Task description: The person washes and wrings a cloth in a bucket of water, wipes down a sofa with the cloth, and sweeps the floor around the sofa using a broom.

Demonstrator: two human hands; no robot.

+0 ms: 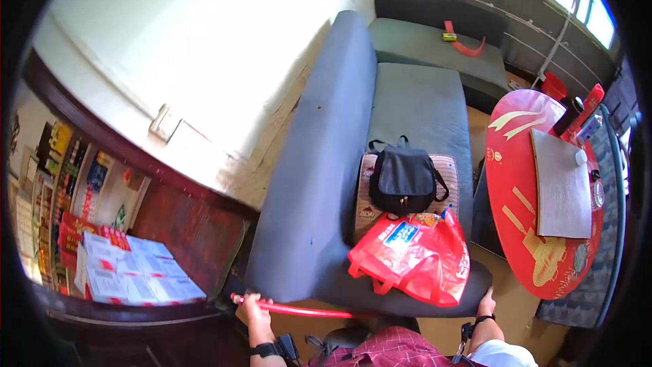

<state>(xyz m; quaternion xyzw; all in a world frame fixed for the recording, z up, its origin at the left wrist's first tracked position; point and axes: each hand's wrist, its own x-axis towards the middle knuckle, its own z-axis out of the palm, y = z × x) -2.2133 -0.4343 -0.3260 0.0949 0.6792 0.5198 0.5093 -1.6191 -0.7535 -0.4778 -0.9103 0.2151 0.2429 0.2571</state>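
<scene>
A long grey sofa [414, 109] stretches away in front of me, its near end close to my body. At its near left corner, my left hand [252, 312] is closed around a thin red rod [305, 310], which runs rightward along the sofa's end. My right hand [486, 304] grips the near right corner of the sofa, with its fingers partly hidden. On the seat near me lies a red shopping bag [435, 268] with a blue label. Behind it a black backpack [405, 180] rests on a striped cushion [445, 166].
To the right stands a red oval table [506, 204] with a grey board [560, 190], bottles and small items. White boxes [139, 268] are stacked at lower left, near a doorway onto stocked shelves [68, 183]. A red strap [468, 49] lies on the far sofa [421, 37].
</scene>
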